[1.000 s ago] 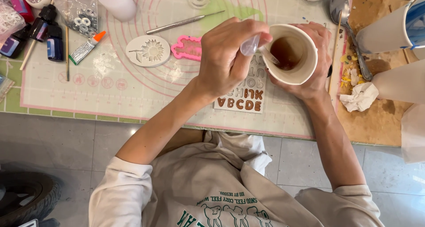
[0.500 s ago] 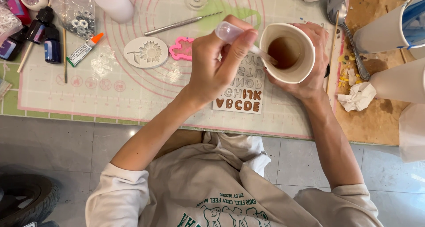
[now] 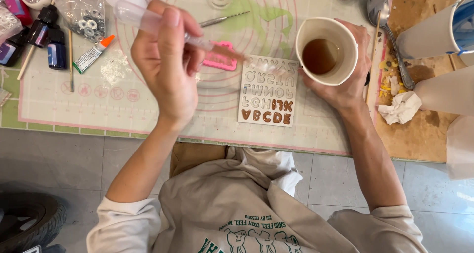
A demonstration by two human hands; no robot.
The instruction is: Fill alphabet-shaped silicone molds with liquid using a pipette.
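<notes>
Progress entry: we are filling an alphabet mould (image 3: 268,91) with brown liquid, and we judge the work about a third done. The row nearest us and part of the next hold brown fill; the remaining letter cavities are pale and empty. Our left hand (image 3: 165,60) has its fingers closed around a clear pipette (image 3: 187,35), brown liquid showing in its stem, the tip hovering over the mould's upper rows. Our right hand (image 3: 345,80) wraps a white paper cup (image 3: 327,50), tilted toward us and roughly half full of brown liquid, just beside the mould. Mould lies flat on the pink-lined silicone mat (image 3: 123,100); a pink cutter (image 3: 220,60) sits behind it.
</notes>
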